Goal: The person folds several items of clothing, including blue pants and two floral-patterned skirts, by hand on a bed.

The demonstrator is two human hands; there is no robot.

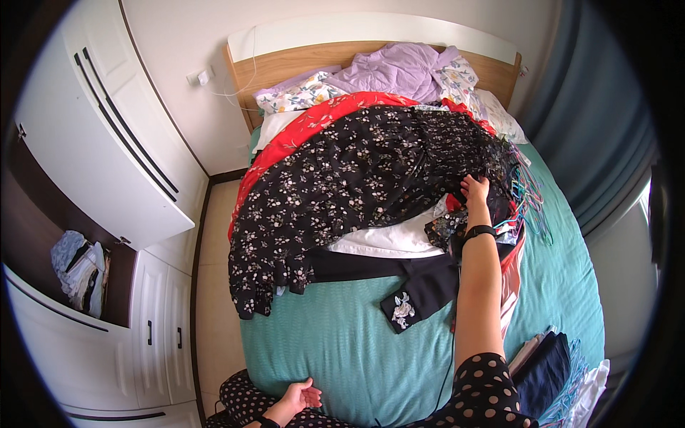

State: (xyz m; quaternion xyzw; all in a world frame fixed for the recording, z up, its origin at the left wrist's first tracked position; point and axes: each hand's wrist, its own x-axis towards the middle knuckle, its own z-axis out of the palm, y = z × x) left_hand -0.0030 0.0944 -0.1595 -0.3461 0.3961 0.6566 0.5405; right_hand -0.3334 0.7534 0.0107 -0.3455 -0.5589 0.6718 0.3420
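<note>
A long black dress with a small white flower print (pixel 342 164) lies spread over a pile of clothes on the bed. My right hand (pixel 475 189) reaches far forward, its fingers closed on the dress near the bunched upper end. My left hand (pixel 303 396) is held low at the near edge of the bed, fingers apart and holding nothing. Beneath the black dress are a red printed garment (pixel 314 114), a white garment (pixel 389 239) and a black garment with an embroidered flower (pixel 421 303). Thin coloured hangers (pixel 528 192) stick out at the pile's right side.
Folded dark clothes (pixel 542 374) and blue hangers (pixel 567 378) lie at the near right of the bed (pixel 321 335). Pillows (pixel 303 93) and a lilac quilt (pixel 392 71) are by the headboard. At left, a white wardrobe (pixel 85 135) has an open compartment holding clothes (pixel 82 271).
</note>
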